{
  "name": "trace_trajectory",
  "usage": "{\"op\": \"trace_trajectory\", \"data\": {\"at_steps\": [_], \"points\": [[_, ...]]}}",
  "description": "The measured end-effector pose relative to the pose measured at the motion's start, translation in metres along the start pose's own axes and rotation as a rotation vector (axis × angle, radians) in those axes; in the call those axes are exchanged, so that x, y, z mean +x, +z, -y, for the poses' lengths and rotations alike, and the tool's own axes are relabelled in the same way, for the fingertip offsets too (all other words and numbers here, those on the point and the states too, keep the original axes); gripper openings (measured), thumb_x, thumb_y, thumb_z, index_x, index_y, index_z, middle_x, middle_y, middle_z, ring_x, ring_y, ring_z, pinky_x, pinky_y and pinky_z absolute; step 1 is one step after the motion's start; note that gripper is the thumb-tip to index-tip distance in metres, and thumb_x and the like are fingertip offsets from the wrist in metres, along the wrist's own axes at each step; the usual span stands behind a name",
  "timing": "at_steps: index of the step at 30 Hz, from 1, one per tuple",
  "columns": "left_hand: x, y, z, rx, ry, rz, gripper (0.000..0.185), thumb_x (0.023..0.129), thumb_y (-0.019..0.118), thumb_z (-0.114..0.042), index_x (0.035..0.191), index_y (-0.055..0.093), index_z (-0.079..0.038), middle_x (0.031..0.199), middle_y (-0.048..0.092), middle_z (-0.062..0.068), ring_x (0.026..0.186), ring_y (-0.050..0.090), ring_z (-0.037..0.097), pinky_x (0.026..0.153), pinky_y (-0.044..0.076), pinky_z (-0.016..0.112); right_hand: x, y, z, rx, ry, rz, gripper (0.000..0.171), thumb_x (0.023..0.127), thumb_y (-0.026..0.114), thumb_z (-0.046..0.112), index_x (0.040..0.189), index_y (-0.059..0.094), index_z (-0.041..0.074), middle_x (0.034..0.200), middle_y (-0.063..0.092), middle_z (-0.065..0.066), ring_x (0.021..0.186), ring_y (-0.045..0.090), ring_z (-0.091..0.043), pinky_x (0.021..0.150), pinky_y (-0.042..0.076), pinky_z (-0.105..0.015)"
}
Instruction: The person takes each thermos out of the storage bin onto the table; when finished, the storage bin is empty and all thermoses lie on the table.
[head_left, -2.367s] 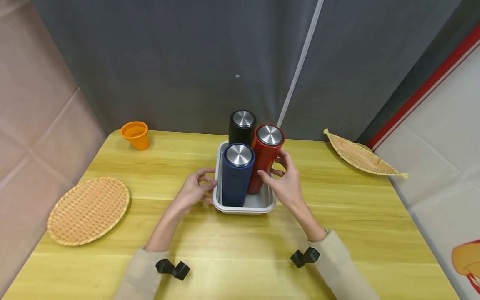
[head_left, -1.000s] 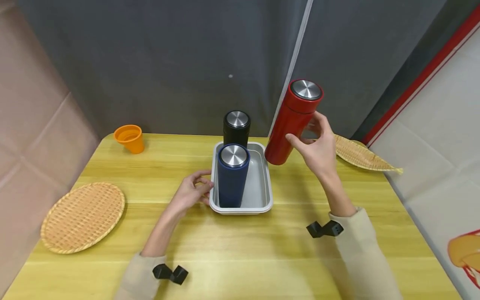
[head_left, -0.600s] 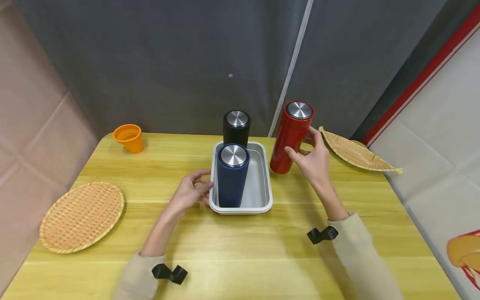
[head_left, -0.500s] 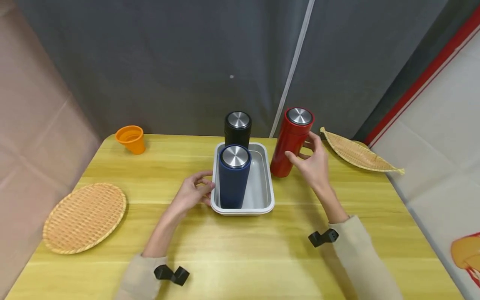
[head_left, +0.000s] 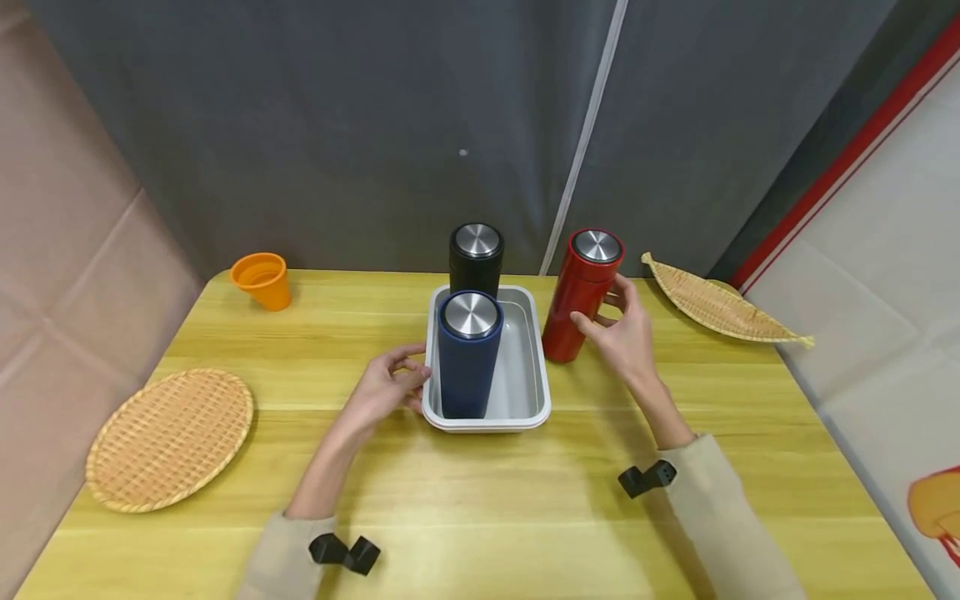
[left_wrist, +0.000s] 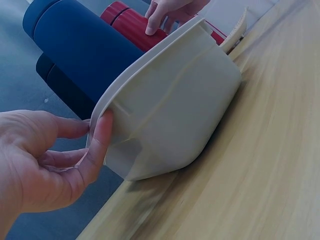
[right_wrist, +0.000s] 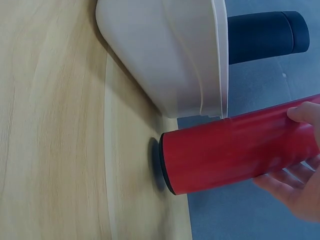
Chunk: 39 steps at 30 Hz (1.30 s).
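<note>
My left hand (head_left: pixel 386 385) pinches the left rim of a light grey rectangular tub (head_left: pixel 521 375); the left wrist view shows thumb and forefinger at the rim of the tub (left_wrist: pixel 175 110). Inside the tub a blue thermos flask (head_left: pixel 467 375) stands in front of a black thermos flask (head_left: pixel 477 273), whose lower part is hidden. To the tub's right, my right hand (head_left: pixel 626 333) grips a red thermos flask (head_left: pixel 573 308), slightly tilted. In the right wrist view, a narrow shadowed gap separates the base of the red flask (right_wrist: pixel 225 150) from the table.
An orange cup (head_left: pixel 262 279) stands at the table's back left. A flat woven tray (head_left: pixel 172 440) lies at the left, and a leaf-shaped woven basket (head_left: pixel 723 307) at the back right. Behind the wooden table (head_left: pixel 465 517) hangs a dark grey curtain (head_left: pixel 337 133).
My right hand has lifted the red flask out of the tub, carried it right and lowered it close to the table. My left hand stays at the tub's rim.
</note>
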<state>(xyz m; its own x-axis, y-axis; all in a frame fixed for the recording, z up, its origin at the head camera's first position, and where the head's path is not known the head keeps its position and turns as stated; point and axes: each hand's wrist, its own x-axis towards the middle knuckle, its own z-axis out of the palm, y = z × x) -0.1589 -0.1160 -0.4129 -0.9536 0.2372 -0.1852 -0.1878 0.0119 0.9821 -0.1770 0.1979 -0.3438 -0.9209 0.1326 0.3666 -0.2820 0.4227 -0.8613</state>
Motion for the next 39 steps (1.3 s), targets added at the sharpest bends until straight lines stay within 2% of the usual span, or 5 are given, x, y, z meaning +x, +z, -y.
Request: {"op": "trace_trajectory", "data": {"at_steps": [4,15,24,39], "points": [[0.001,0.001,-0.001,0.001,-0.001,-0.002,0.045,0.095,0.057,0.000,0.138,0.043,0.005,0.099,0.054,0.016,0.063,0.062,0.017,0.056,0.059,0.030,-0.001,-0.002,0.004,-0.007,0.016,0.004,0.066,0.079,0.071,-0.008,0.135,0.038,-0.013,0.124,0.051,-0.030,0.106,0.055,-0.037,0.086,0.052,-0.056],[0.002,0.002,0.001,-0.020,0.004,-0.010,0.045,0.094,0.058,0.001,0.137,0.045,0.004,0.099,0.055,0.015,0.062,0.061,0.017,0.054,0.057,0.027,-0.004,0.001,-0.002,-0.001,0.008,0.009,0.065,0.079,0.073,-0.007,0.134,0.038,-0.014,0.122,0.051,-0.031,0.104,0.054,-0.039,0.085,0.052,-0.057],[0.002,0.001,0.000,-0.030,0.004,-0.011,0.046,0.094,0.058,0.001,0.137,0.044,0.005,0.098,0.054,0.014,0.062,0.061,0.016,0.054,0.057,0.026,-0.005,0.000,-0.007,-0.017,-0.027,0.025,0.065,0.079,0.072,-0.007,0.134,0.038,-0.014,0.123,0.051,-0.032,0.105,0.055,-0.041,0.083,0.053,-0.056],[0.001,-0.002,0.007,-0.062,-0.016,-0.022,0.047,0.093,0.061,-0.002,0.137,0.046,0.001,0.098,0.055,0.016,0.068,0.063,0.021,0.059,0.059,0.032,-0.008,0.001,-0.016,0.012,-0.067,0.027,0.069,0.078,0.075,-0.009,0.136,0.039,-0.014,0.126,0.052,-0.033,0.112,0.055,-0.043,0.087,0.052,-0.052]]}}
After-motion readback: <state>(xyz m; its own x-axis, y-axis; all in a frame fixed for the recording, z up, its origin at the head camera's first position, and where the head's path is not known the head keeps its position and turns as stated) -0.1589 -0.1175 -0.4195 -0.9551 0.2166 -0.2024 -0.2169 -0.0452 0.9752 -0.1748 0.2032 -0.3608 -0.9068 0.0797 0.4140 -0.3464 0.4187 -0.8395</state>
